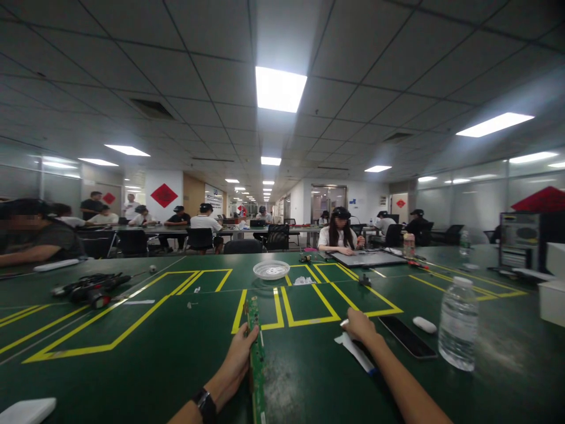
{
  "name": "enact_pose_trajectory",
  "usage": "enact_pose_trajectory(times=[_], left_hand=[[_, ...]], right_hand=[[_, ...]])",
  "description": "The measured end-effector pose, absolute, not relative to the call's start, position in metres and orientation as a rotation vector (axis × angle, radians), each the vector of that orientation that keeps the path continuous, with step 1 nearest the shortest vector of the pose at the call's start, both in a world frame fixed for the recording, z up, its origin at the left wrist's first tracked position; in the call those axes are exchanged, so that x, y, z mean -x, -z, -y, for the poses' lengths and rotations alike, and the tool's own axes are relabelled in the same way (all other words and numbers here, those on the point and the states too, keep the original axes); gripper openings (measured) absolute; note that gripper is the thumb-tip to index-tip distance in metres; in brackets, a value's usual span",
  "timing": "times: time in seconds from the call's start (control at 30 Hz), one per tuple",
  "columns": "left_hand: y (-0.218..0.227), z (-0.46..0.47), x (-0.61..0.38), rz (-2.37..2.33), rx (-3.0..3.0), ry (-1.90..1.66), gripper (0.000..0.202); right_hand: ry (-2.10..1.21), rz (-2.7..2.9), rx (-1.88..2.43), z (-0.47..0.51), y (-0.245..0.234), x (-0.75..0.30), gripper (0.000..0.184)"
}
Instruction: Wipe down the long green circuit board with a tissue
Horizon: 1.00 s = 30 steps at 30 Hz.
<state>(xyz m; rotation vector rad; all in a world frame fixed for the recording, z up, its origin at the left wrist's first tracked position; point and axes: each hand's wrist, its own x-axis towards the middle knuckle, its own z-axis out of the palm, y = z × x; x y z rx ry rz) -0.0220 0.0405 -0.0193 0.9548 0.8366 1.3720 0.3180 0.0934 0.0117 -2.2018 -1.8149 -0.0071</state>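
A long, narrow green circuit board (256, 365) is gripped in my left hand (236, 359), thumb on its face. The board stands on edge, and its lower end runs out of the picture. To the right, my right hand (361, 327) is low over the table with its fingers closed. Something small and pale shows at its fingertips, too small to name. Just below that hand lies a crumpled white strip with a blue end (356, 353). A black smartphone (406, 337) rests beside my right forearm.
On the green table (176, 377), yellow tape marks out boxes. A white plastic basket (271, 270) stands ahead. Power tools (95, 288) lie at left. On the right are a water bottle (458, 324), a white case (424, 324) and a computer tower (521, 241). A person (339, 235) sits opposite.
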Motion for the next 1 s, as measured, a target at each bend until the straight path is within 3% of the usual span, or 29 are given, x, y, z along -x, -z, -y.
enact_pose_trajectory(times=[0.13, 0.33, 0.43, 1.0], left_hand=[[0.014, -0.035, 0.021, -0.901, -1.013, -1.353, 0.042], [0.005, -0.018, 0.017, -0.914, -1.199, -1.347, 0.046], [0.002, -0.012, 0.012, -0.918, -1.210, -1.321, 0.049], [0.002, -0.004, 0.004, -0.880, -1.289, -1.171, 0.051]], right_hand=[[-0.360, 1.875, 1.832, -0.089, -0.019, -0.300, 0.013], [-0.941, 1.963, 1.141, -0.058, -0.018, -0.220, 0.025], [-1.198, 1.941, 1.031, -0.044, -0.012, -0.187, 0.028], [-1.518, 1.776, 1.021, -0.027, -0.014, -0.174, 0.031]])
